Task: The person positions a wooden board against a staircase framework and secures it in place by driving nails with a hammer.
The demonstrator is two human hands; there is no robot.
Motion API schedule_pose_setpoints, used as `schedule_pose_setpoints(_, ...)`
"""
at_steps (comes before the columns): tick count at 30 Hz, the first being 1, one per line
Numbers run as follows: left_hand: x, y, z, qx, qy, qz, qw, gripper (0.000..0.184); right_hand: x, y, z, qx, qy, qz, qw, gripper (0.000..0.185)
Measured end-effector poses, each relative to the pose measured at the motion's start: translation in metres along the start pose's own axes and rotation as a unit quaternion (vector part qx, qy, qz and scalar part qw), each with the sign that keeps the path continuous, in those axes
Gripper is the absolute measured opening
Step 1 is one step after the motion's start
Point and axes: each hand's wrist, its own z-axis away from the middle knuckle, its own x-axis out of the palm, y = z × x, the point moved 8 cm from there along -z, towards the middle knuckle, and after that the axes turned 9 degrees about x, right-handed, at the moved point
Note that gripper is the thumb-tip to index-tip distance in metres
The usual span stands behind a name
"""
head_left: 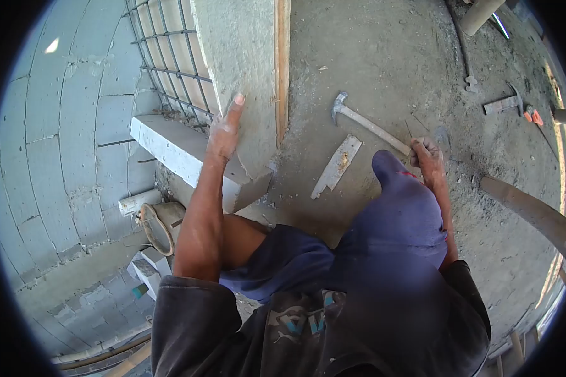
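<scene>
A claw hammer (370, 125) with a grey metal head and a pale handle is in my right hand (427, 156), whose fingers are closed round the handle's end. The head points up and left, above the floor or on it; I cannot tell which. My left hand (225, 129) is at the left edge of a tall, cement-smeared grey panel (248, 75). Its thumb lies along the panel face, and its other fingers are mostly hidden behind the edge. A wooden strip (283, 69) runs along the panel's right side. Between my hands, a flat broken scrap piece (338, 166) lies on the floor.
Steel rebar mesh (170, 47) stands behind the panel, beside a grey block wall (75, 125). A white block (170, 147) lies below the mesh. A bucket (157, 229) stands at lower left. Another hammer (506, 103) and orange-handled tool (533, 115) lie right.
</scene>
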Motion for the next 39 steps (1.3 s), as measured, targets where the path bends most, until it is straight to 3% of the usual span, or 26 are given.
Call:
schedule_pose_setpoints(7, -0.004, 0.012, -0.001, 0.015, -0.168, -0.044, 0.985, 0.096, 0.046, -0.025, 0.027, 0.028, -0.022, 0.175, 0.984, 0.034)
schedule_pose_setpoints(11, -0.003, -0.006, 0.012, 0.061, -0.316, -0.032, 0.946, 0.087, 0.032, 0.020, 0.021, -0.022, 0.001, 0.214, 0.977, 0.032)
schedule_pose_setpoints(13, -0.008, -0.041, 0.024, 0.039, -0.343, -0.038, 0.938, 0.092, 0.016, 0.045, 0.017, -0.024, 0.017, 0.226, 0.974, 0.031)
schedule_pose_setpoints(16, -0.014, -0.076, 0.047, -0.080, -0.431, -0.093, 0.894, 0.082, 0.014, 0.017, 0.064, -0.008, 0.077, 0.267, 0.961, 0.030)
schedule_pose_setpoints(17, -0.015, -0.090, 0.045, -0.080, -0.437, -0.102, 0.890, 0.082, 0.009, 0.031, 0.059, -0.002, 0.066, 0.261, 0.963, 0.030)
schedule_pose_setpoints(18, -0.015, -0.116, 0.032, -0.018, -0.425, -0.090, 0.900, 0.079, 0.002, 0.049, 0.050, 0.004, 0.061, 0.252, 0.966, 0.031)
schedule_pose_setpoints(19, -0.012, -0.099, 0.034, -0.068, -0.417, 0.030, 0.906, 0.078, 0.003, 0.050, 0.053, 0.007, 0.055, 0.259, 0.964, 0.030)
schedule_pose_setpoints(22, -0.020, -0.062, 0.024, -0.069, -0.358, 0.078, 0.928, 0.073, 0.007, 0.030, 0.045, -0.007, 0.069, 0.268, 0.961, 0.029)
schedule_pose_setpoints(25, -0.021, -0.052, 0.015, -0.002, -0.345, 0.051, 0.937, 0.074, 0.019, 0.003, 0.024, -0.070, 0.075, 0.239, 0.966, 0.029)
schedule_pose_setpoints(29, -0.022, -0.055, 0.017, -0.029, -0.360, 0.094, 0.928, 0.080, 0.036, -0.028, -0.016, -0.133, 0.135, 0.301, 0.935, 0.031)
schedule_pose_setpoints(31, -0.026, -0.051, 0.020, -0.015, -0.358, 0.080, 0.930, 0.075, 0.048, -0.021, -0.043, -0.120, 0.115, 0.353, 0.921, 0.029)
schedule_pose_setpoints(33, -0.030, -0.036, 0.024, -0.012, -0.350, 0.100, 0.931, 0.074, 0.060, -0.023, -0.041, -0.090, 0.034, 0.384, 0.918, 0.026)
schedule_pose_setpoints(35, -0.025, -0.041, 0.022, -0.009, -0.361, 0.094, 0.928, 0.071, 0.066, -0.007, -0.053, -0.083, 0.031, 0.442, 0.893, 0.024)
schedule_pose_setpoints(37, -0.013, -0.067, 0.015, -0.004, -0.373, 0.061, 0.926, 0.068, 0.064, -0.002, -0.051, -0.094, 0.036, 0.414, 0.905, 0.023)
schedule_pose_setpoints(39, -0.012, -0.042, 0.024, -0.018, -0.375, 0.062, 0.925, 0.064, 0.063, -0.001, -0.047, -0.101, 0.047, 0.391, 0.914, 0.023)
